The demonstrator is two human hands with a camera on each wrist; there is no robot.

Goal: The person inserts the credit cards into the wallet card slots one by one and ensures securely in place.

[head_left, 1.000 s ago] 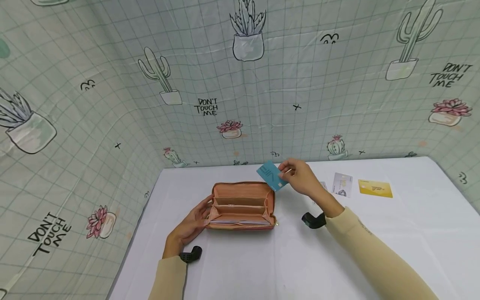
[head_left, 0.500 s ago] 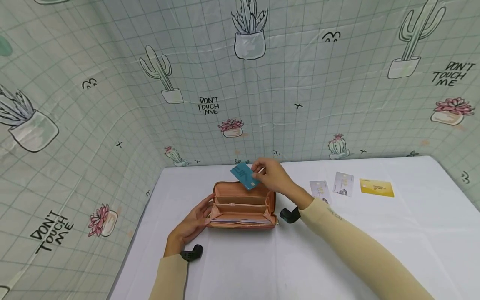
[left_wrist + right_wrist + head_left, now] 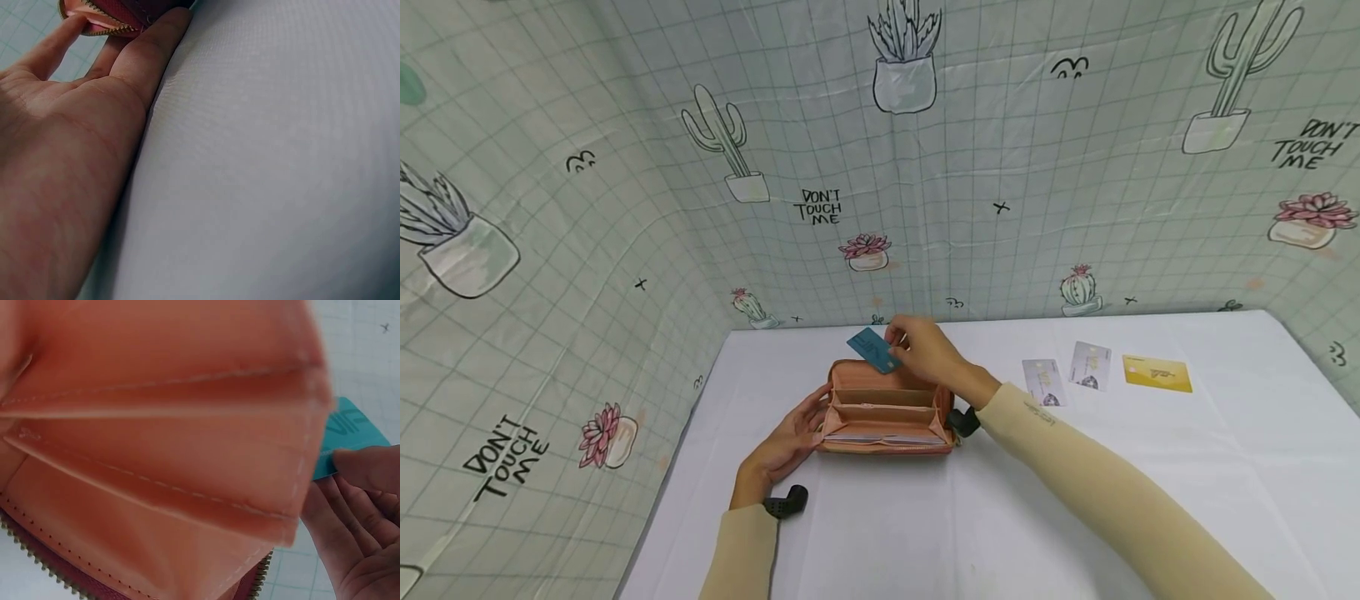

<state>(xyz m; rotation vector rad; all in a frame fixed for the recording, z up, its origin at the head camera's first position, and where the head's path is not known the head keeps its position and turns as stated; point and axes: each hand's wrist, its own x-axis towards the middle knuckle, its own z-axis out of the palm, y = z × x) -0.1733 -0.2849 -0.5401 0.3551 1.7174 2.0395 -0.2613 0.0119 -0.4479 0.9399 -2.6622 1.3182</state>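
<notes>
— Start with the head view. Where to find the blue card [image 3: 872,349]?

— Just above the far edge of the spread wallet [image 3: 883,415], tilted, pinched between thumb and fingers of the right hand [image 3: 922,346]. Contact between card and wallet: cannot tell.

— And the left hand [image 3: 788,437]?

— Holding the wallet's left end, thumb at the near corner, fingers along the side. Note also thin pale edges [image 3: 880,440] in the near pocket.

— Next, the left wrist?

— Adds a dark red outer side [image 3: 122,11] and a brass-toned zip [image 3: 112,30], with one fingertip against the orange lining.

— The right wrist?

— Shows the thumb pressed on the card's face, below large lettering [image 3: 347,422], and stitched gussets [image 3: 169,450] partly covering the card.

— On the surface?

— See two silver cards [image 3: 1043,382] and, farther right, a gold card [image 3: 1157,374], all flat on the far right of a white table [image 3: 880,525], well apart from the wallet.

— And the room?

— Look beyond to a gridded cloth [image 3: 925,167] along the far and left sides, printed with potted cacti and "DON'T TOUCH ME".
</notes>
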